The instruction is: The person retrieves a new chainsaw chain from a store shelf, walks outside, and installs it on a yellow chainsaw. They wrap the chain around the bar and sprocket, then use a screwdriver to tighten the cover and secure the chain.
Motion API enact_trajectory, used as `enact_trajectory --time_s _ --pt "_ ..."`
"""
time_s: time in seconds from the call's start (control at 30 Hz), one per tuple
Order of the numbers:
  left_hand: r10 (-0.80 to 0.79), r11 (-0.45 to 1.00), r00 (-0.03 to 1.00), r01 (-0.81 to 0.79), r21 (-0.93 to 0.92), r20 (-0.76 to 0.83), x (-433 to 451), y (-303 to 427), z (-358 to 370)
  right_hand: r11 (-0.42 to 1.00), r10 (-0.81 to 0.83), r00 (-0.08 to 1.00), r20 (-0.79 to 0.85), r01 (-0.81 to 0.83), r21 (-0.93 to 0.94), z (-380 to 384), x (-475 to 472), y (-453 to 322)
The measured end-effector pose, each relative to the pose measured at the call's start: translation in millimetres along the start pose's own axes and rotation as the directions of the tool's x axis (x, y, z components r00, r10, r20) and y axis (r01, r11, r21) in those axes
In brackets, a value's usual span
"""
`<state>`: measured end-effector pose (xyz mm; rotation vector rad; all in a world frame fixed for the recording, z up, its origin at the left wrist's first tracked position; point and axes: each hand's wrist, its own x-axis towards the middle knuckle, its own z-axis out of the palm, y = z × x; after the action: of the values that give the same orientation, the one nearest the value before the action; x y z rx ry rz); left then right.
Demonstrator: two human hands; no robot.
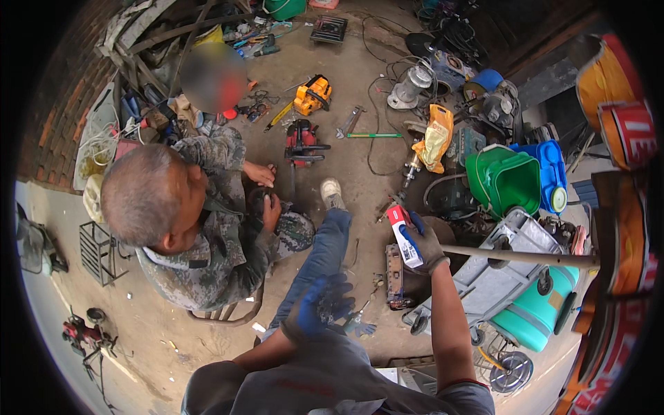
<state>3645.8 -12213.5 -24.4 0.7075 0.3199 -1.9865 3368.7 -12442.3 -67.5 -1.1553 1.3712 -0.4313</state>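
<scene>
My right hand (426,239), in a blue and grey work glove, grips a narrow red and white carton (404,236) that bears writing. My left hand (322,302), gloved alike, is held in front of my lap with its fingers spread. Dark smudges mark its palm, and I see nothing held in it. Below the carton a long rusty metal part (396,275) rests on the ground. A teal power tool or similar (356,324) lies beyond my left hand, partly covered.
To my left a seated person in camouflage (207,270) holds a small dark part. Ahead lie a red chainsaw (302,140), an orange chainsaw (313,96) and an adjustable wrench (343,127). On the right stand a green bucket (500,181), a blue jerrycan (550,174) and an overturned grey cart (482,275).
</scene>
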Motion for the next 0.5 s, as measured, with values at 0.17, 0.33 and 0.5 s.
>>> enact_trajectory --time_s 0.17,0.33,0.5 --pt "0.096 0.991 0.994 -0.091 -0.100 0.043 107 122 132 0.731 -0.050 0.998 -0.023 0.021 -0.682 -59 170 -136" --pt "0.291 0.937 0.956 -0.277 -0.214 0.035 133 225 220 0.834 -0.090 0.991 0.101 0.130 -0.536 -31 293 -265" --pt "0.515 0.802 0.854 -0.511 -0.310 -0.075 131 314 289 0.809 -0.106 0.902 0.418 0.322 -0.492 27 369 -384"
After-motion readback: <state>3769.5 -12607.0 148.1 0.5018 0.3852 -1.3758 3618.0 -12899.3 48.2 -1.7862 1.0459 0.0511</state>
